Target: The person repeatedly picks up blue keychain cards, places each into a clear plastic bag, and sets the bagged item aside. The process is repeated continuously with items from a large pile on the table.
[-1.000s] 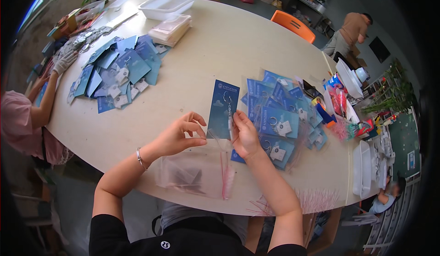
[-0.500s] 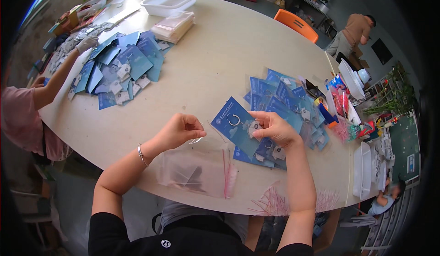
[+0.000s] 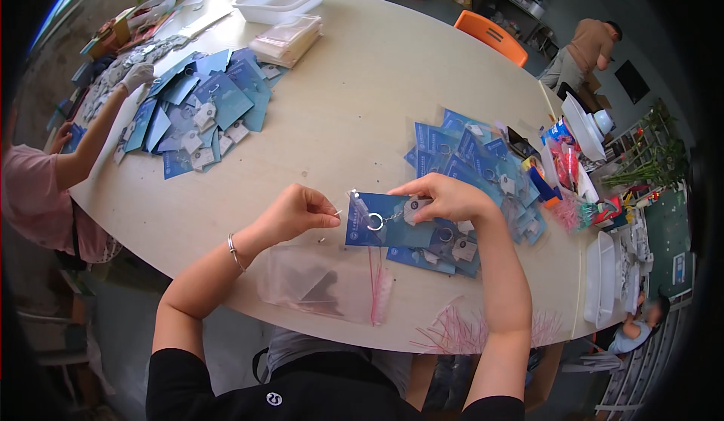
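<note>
My right hand (image 3: 452,197) is closed on the right end of a blue backing card (image 3: 360,229), with a key ring (image 3: 375,221), short chain and small white charm (image 3: 413,208) on its front. My left hand (image 3: 298,214) is closed in a pinch just left of the card. A tiny pale piece shows at its fingertips, too small to name. Below that hand lies a clear plastic bag (image 3: 317,285) with a pink-red edge. Under and beyond my right hand is a pile of bagged blue cards (image 3: 471,157) with key rings.
A heap of blue cards with charms (image 3: 200,116) lies at the left, by a co-worker's gloved hand (image 3: 138,76). Behind it are a stack of clear bags (image 3: 285,40) and a white tub (image 3: 283,0). Pink-red ties (image 3: 452,330) lie at the near edge; tubs (image 3: 599,278) stand right.
My right hand has turned the card from slanted to nearly level. The looped clear strip at my left fingertips no longer shows. The co-worker's gloved hand has shifted slightly left.
</note>
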The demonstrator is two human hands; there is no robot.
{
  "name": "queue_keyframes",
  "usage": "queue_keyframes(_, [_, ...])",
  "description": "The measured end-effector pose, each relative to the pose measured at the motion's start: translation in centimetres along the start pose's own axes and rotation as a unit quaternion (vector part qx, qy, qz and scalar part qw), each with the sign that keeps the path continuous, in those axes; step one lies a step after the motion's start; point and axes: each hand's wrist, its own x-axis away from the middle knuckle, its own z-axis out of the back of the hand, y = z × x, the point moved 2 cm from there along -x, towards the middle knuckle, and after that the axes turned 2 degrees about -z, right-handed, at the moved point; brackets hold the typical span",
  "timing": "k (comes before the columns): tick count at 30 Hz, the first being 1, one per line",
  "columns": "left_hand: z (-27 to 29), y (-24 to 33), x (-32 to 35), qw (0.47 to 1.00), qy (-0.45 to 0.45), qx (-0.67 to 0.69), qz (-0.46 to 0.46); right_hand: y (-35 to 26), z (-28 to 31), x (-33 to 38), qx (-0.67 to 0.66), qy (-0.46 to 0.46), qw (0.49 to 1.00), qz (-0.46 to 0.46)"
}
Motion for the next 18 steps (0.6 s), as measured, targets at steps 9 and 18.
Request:
queue_keyframes(9, [-0.9,0.2,0.0,0.998,-0.028,-0.062,0.014,-3.2,-1.5,-3.9,0.235,-0.06,0.969,-0.034])
queue_keyframes(18, [-0.7,2.4,0.6,0.981,-0.042,-0.162,-0.093,-4.7,-2.6,-5.3,0.268,-0.054,0.961,-0.035])
